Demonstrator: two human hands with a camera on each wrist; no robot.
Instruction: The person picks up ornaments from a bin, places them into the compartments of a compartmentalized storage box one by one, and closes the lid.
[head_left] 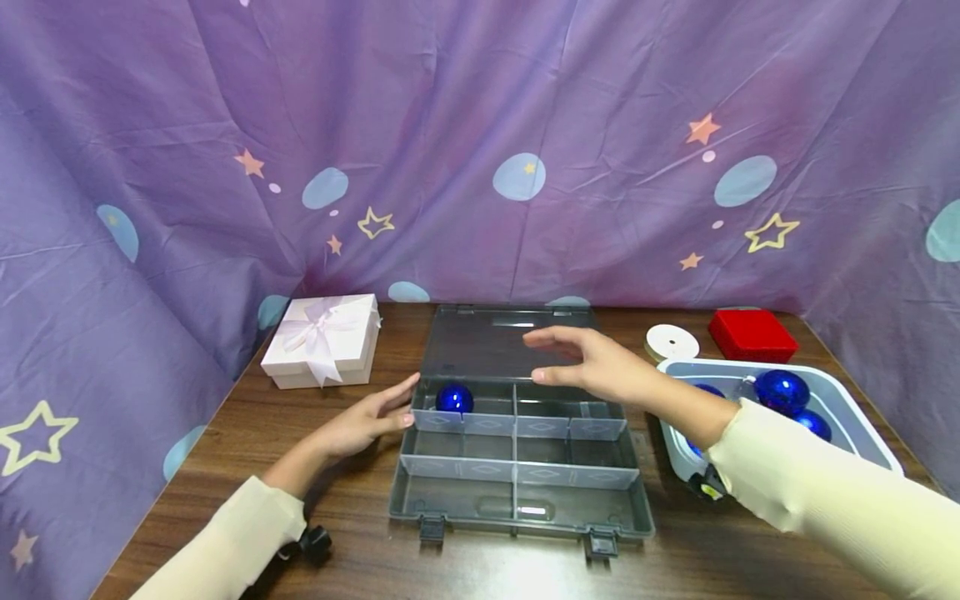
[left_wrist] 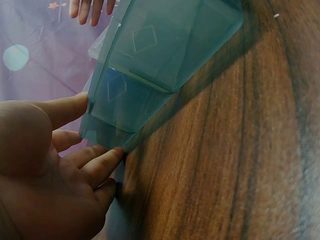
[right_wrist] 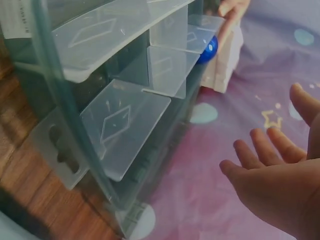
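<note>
Looks like the placing step: one blue bauble (head_left: 454,400) sits in the back-left compartment of the divided case (head_left: 442,500). Lid (head_left: 476,342) open toward table's (head_left: 352,533) back edge. Left hand (head_left: 363,425) relaxed, fingertips touching case's left side. Right hand (head_left: 603,365) released, empty, above the case. Another placement would call for reaching into the tub (head_left: 862,417), near table's right edge.
</note>
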